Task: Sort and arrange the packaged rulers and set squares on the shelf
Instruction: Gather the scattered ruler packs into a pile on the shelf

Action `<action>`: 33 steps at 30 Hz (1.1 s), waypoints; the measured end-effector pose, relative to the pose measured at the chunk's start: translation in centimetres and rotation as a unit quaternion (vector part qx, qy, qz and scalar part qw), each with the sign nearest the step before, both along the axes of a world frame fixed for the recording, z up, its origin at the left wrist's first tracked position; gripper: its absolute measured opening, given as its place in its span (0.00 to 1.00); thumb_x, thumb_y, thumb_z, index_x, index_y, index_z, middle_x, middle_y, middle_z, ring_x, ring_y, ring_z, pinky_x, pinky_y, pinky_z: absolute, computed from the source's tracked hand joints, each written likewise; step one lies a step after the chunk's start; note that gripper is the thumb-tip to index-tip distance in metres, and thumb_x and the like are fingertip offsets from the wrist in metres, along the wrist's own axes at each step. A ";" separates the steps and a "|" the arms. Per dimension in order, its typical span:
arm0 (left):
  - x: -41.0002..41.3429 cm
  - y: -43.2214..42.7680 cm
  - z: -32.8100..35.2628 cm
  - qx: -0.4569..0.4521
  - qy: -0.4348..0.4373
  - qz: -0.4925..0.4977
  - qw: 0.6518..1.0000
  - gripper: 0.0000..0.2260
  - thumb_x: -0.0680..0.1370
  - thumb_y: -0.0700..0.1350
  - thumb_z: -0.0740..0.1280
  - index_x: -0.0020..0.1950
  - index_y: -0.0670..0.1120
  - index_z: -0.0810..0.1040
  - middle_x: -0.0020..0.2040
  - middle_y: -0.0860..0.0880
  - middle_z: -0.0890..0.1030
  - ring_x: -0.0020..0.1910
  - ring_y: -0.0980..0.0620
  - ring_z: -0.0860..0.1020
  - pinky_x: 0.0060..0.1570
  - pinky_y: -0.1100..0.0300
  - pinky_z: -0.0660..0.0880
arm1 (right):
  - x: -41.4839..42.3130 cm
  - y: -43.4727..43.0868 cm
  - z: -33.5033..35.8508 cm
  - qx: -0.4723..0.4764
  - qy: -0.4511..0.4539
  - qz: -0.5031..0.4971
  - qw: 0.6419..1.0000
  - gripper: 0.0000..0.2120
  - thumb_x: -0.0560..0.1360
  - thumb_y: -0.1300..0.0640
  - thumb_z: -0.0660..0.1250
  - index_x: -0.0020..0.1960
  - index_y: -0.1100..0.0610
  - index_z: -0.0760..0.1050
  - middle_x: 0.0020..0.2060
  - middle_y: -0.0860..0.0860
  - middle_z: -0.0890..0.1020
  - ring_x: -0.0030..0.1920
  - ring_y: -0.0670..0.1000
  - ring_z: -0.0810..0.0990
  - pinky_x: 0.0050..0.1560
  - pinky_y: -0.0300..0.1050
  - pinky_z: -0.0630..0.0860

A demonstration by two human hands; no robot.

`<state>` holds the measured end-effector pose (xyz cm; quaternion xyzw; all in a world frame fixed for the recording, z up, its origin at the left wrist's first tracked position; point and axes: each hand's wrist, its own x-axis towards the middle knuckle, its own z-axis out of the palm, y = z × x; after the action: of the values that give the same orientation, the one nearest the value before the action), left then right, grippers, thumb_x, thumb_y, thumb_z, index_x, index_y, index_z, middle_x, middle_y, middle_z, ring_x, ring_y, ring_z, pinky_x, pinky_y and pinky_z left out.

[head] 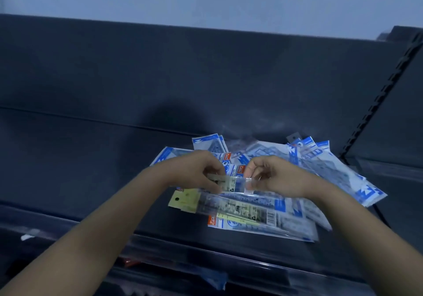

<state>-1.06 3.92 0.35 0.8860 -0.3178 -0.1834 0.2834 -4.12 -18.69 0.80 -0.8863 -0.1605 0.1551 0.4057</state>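
Observation:
A loose heap of blue-and-white set square packets (329,172) lies on the dark shelf (80,174), fanned out to the right. In front of the heap lies a long ruler packet with a yellow header card (219,206). Above it, both hands hold a small clear ruler packet (233,184) level. My left hand (203,169) pinches its left end and my right hand (263,174) pinches its right end. My fingers hide both ends of the packet.
The shelf's dark back panel (206,78) rises behind the heap. A slotted upright (384,94) stands at the right. A clear front lip (206,247) runs along the shelf edge, with a lower shelf and dim items below it.

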 end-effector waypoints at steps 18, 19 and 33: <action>7.6 9.8 1.0 0.032 0.071 0.115 0.990 0.16 0.79 0.55 0.63 0.49 0.45 0.83 0.44 0.56 0.83 0.43 0.57 0.79 0.49 0.60 0.74 | 5.3 6.7 -3.0 -0.152 -0.221 -0.149 0.952 0.31 0.74 0.48 0.67 0.73 0.54 0.60 0.64 0.54 0.73 0.64 0.56 0.72 0.59 0.48 0.71; 8.3 10.3 1.0 0.039 0.066 0.099 0.992 0.16 0.80 0.54 0.62 0.50 0.45 0.83 0.46 0.52 0.84 0.45 0.56 0.80 0.52 0.58 0.73 | 5.4 7.5 -3.1 -0.161 -0.207 -0.168 0.950 0.36 0.74 0.45 0.67 0.74 0.55 0.56 0.66 0.54 0.72 0.66 0.56 0.70 0.60 0.48 0.70; 14.4 13.9 0.7 0.011 0.134 0.026 0.991 0.09 0.79 0.37 0.58 0.52 0.36 0.76 0.47 0.35 0.82 0.37 0.45 0.80 0.48 0.53 0.76 | 8.3 12.9 -2.4 -0.334 -0.122 -0.106 0.928 0.22 0.65 0.41 0.73 0.54 0.50 0.73 0.50 0.47 0.73 0.55 0.50 0.70 0.56 0.46 0.59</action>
<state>13.39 17.81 1.09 0.8646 -0.2514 -0.2967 0.3182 4.19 -5.78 -1.64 -0.9945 -0.0530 0.0465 0.0771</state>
